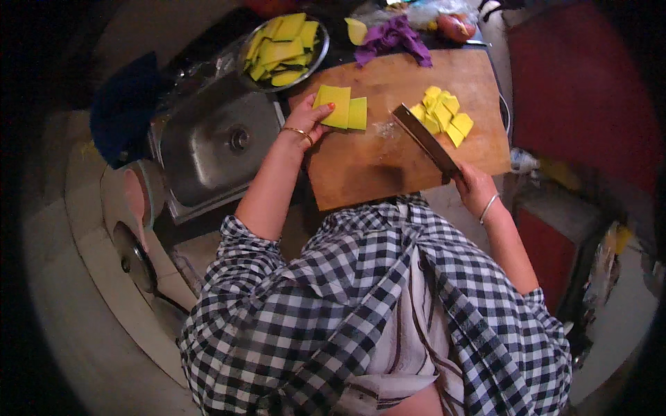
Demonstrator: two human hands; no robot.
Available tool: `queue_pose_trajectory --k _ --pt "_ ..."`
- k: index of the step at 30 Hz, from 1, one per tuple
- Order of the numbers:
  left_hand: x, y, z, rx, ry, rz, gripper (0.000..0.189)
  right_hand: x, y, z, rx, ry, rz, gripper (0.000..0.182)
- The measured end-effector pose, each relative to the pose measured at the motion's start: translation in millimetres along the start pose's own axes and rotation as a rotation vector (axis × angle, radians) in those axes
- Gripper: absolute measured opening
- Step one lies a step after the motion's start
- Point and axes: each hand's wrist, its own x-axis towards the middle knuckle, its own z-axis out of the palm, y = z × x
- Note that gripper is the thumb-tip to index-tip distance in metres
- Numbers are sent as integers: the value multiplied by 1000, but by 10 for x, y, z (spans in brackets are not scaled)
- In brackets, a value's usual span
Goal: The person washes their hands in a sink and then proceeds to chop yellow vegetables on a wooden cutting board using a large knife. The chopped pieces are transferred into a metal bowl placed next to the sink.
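Note:
My left hand (312, 115) pinches two flat yellow slices (334, 104), probably vegetable, over the left part of a wooden cutting board (359, 177). The slices overlap, and my thumb lies on the upper one. In my right hand (474, 187) is the handle of a cleaver-like knife (424, 138). Its broad blade slants up and left over the board, beside a small heap of cut yellow pieces (439, 114). A round metal bowl (323, 49) beyond my left hand holds several larger yellow slices (283, 49), some with dark edges.
A steel sink (208, 151) with a drain lies left of the board. Behind the board are a crumpled purple cloth (393, 41), a pale yellow piece (356, 31), a reddish round item (455, 27) and clear plastic (442, 8). A pan lid (134, 255) sits at lower left.

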Motion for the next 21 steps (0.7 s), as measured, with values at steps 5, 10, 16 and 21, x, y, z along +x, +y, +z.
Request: queue_pose_trajectory --k 5,10,16,21 --pt "-6 -161 18 580 30 10 39 -31 -22 26 81 57 18 18" --pt "47 7 -60 1208 -233 586 35 -64 -29 10 119 72 10 19" --pt "102 57 266 1954 -481 569 38 -73 1 5 86 31 36 21" --pt "63 101 364 1827 -517 488 48 -69 -50 -5 112 38 56 23"
